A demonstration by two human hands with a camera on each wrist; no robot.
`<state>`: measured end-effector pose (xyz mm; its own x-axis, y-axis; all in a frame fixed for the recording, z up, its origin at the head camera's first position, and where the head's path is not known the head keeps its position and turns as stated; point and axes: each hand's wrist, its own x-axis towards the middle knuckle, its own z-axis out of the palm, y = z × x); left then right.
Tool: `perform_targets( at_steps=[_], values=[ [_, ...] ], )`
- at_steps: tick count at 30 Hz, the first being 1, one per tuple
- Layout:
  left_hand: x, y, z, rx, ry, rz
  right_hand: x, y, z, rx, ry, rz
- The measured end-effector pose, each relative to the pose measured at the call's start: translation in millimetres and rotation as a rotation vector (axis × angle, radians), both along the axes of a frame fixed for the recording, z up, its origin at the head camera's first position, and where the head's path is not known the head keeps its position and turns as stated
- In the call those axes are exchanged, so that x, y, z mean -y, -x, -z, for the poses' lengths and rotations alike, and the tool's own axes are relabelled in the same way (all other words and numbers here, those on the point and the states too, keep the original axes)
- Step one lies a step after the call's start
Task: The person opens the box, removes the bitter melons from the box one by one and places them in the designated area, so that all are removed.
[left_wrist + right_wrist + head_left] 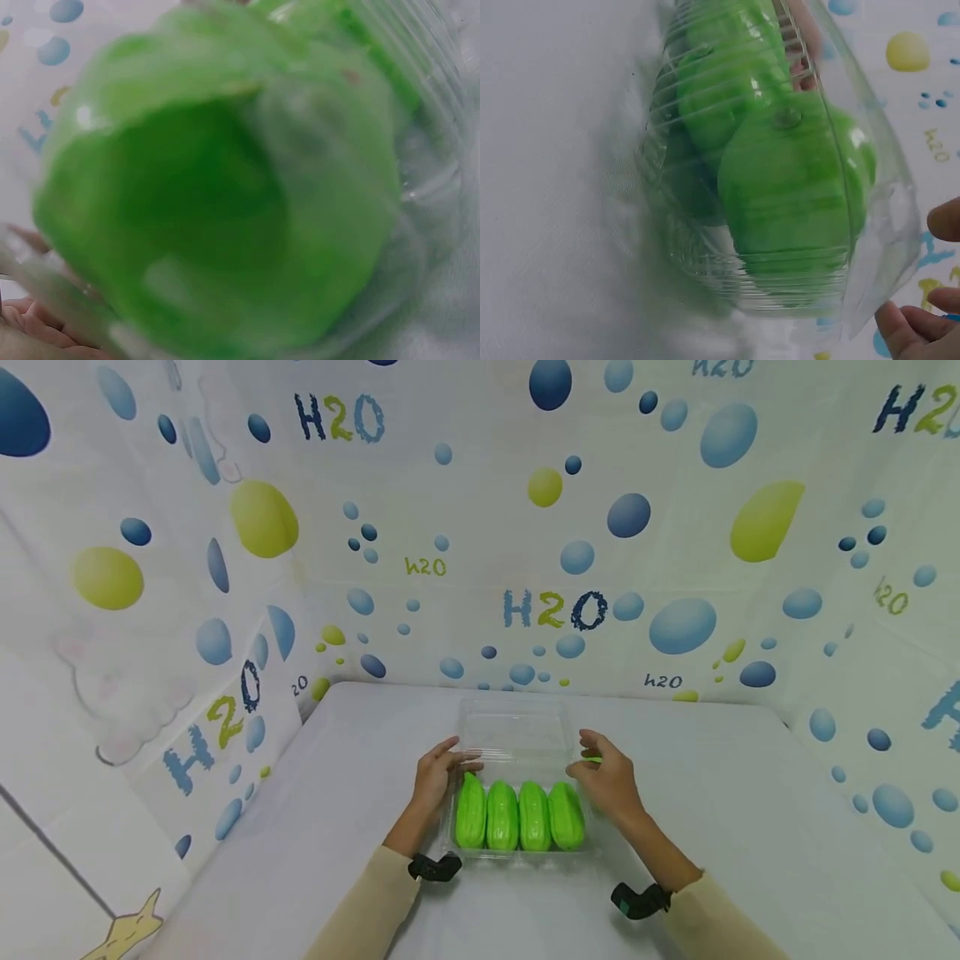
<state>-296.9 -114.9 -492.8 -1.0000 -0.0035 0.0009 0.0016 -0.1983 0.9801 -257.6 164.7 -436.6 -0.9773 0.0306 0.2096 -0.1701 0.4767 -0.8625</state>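
Observation:
A clear plastic clamshell box (525,855) lies with its lid (513,722) folded back toward the wall. Several plump, bright green ribbed vegetables (503,818), like small squashes, sit side by side in its base. My left hand (435,777) is at the box's back left corner, fingers reaching over the tip of the leftmost vegetable. At the back right corner is my right hand (611,781), thumb and fingers spread apart, a sliver of green (592,760) showing between them. In the right wrist view, its fingertips (896,326) are close beside the clear wall.
The box stands on a white-covered table (360,735). A white backdrop (480,527) with blue and green drops and H2O lettering rises behind and along the sides. Dark wrist cameras (641,902) are strapped on both wrists.

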Motion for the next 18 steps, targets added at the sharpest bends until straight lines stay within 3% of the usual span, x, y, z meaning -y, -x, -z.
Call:
perform_targets(
  at_steps=[13,18],
  values=[
    [-0.8,0.9,1.6,0.01,-0.018,-0.004,14,-20.1,4.0,-0.05,-0.364,-0.151],
    [-0.9,1.0,1.3,0.008,-0.021,-0.003,20,-24.9,2.5,-0.038,-0.451,-0.186]
  ],
)
